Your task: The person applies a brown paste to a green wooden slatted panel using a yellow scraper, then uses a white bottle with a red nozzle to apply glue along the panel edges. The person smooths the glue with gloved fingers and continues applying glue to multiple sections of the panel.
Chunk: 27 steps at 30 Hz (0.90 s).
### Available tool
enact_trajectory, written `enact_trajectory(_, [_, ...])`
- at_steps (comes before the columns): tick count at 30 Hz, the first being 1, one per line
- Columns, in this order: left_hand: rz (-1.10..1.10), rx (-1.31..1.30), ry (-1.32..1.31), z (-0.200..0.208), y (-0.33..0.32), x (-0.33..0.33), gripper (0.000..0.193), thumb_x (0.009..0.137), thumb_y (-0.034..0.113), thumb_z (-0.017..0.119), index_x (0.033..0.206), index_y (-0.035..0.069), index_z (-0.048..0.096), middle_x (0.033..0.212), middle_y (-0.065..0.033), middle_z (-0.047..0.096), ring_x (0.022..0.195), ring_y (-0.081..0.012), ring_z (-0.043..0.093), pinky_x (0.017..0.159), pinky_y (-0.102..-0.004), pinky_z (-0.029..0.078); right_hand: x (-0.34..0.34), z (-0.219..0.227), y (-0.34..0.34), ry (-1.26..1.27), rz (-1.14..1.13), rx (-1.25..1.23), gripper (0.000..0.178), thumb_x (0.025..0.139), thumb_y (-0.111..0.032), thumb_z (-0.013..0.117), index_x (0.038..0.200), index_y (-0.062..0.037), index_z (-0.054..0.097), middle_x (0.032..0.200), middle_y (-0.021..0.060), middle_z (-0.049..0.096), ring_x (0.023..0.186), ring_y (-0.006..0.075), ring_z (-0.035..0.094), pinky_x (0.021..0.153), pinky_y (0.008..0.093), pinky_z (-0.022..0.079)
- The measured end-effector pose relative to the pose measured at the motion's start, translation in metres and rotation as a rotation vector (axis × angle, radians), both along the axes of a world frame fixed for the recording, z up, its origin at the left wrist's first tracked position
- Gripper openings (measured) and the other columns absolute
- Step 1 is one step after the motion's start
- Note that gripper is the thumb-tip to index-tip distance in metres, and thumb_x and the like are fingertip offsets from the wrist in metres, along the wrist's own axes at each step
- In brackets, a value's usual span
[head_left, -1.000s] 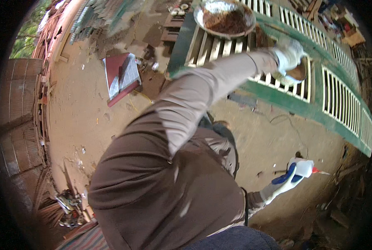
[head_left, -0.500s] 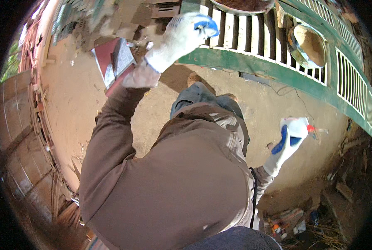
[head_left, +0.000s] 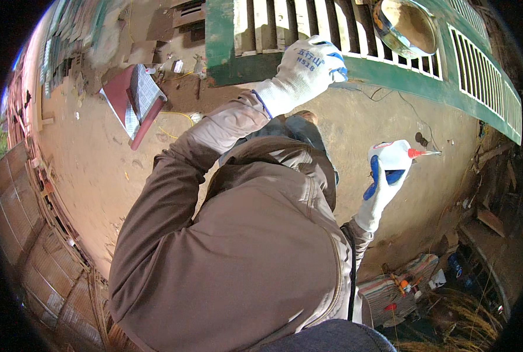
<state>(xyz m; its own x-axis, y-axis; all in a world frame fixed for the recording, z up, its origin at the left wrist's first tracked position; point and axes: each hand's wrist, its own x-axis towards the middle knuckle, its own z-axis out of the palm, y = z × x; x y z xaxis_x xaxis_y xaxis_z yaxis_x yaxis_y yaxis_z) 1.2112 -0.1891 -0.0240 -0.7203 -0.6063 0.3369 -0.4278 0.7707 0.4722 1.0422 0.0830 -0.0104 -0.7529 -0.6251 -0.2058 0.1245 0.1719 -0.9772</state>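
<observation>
My left hand [head_left: 305,76], in a white knit glove with blue-coated fingers, is over the near edge of a green frame with white slats [head_left: 355,69]. Its fingers are curled closed, and whatever they may hold is hidden; I cannot tell whether it touches the frame. Off to the right, my right hand [head_left: 384,185], gloved the same way, grips a white squeeze bottle [head_left: 390,155]. The bottle lies tilted on its side in the grip, its red cap and thin nozzle [head_left: 421,153] pointing right.
A round tub [head_left: 405,29] with brownish contents stands on the slats. A dark red folded board with printed paper [head_left: 134,102] lies on the floor at left. Thin dark cable [head_left: 417,114] trails beyond the bottle. Striped cloth and clutter [head_left: 399,287] lie lower right.
My left hand has swung right along the frame's near edge. My right hand still holds the bottle, whose nozzle now shows sharply. The whole view has shifted, with the frame higher and further left.
</observation>
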Motion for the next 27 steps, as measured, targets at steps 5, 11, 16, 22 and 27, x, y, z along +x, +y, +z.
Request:
enact_trajectory(5, [0.083,-0.034,0.012,-0.003,0.014,-0.014,0.021,0.083,0.039,0.077,0.086,0.02,0.083,0.099,0.0018,0.077,0.103,-0.0209,0.067,0.09,-0.0391,0.054,0.002,-0.007,0.01,-0.016,-0.027,0.004,0.079,0.085,0.001,0.08,0.154,-0.0034,0.042,0.139,0.0103,0.056,0.125,0.022,0.058,0.107,0.0379,0.05])
enact_trajectory(11, [0.111,-0.015,0.045,-0.006,0.024,-0.035,0.019,0.08,0.039,0.08,0.084,0.02,0.083,0.096,0.0035,0.077,0.094,-0.0199,0.068,0.085,-0.039,0.054,0.0,-0.005,0.006,-0.044,-0.052,-0.015,0.079,0.084,0.002,0.08,0.153,-0.0029,0.043,0.138,0.0115,0.057,0.126,0.0225,0.058,0.107,0.0374,0.05])
enact_trajectory(16, [0.118,-0.097,0.141,-0.013,0.029,-0.046,0.017,0.079,0.036,0.082,0.082,0.02,0.082,0.094,0.0035,0.077,0.091,-0.0198,0.068,0.083,-0.0387,0.054,-0.007,-0.01,0.006,0.025,-0.012,0.01,0.076,0.088,-0.005,0.079,0.155,-0.0024,0.043,0.137,0.0084,0.059,0.125,0.0213,0.059,0.11,0.0375,0.046])
enact_trajectory(22, [0.112,-0.137,0.191,-0.014,0.031,-0.029,0.018,0.078,0.037,0.084,0.083,0.019,0.082,0.093,0.0025,0.076,0.091,-0.02,0.069,0.081,-0.0388,0.055,-0.015,-0.01,0.002,0.032,0.016,0.007,0.075,0.087,-0.001,0.079,0.153,-0.0027,0.044,0.137,0.01,0.059,0.125,0.0221,0.059,0.108,0.0378,0.048])
enact_trajectory(27, [0.142,-0.025,0.225,-0.005,0.039,-0.022,0.02,0.078,0.034,0.087,0.085,0.016,0.082,0.093,0.0003,0.076,0.09,-0.0214,0.07,0.08,-0.0377,0.056,-0.015,-0.007,-0.005,-0.004,0.034,0.017,0.072,0.085,0.005,0.078,0.149,-0.0024,0.047,0.139,0.0123,0.057,0.125,0.0224,0.06,0.106,0.038,0.052])
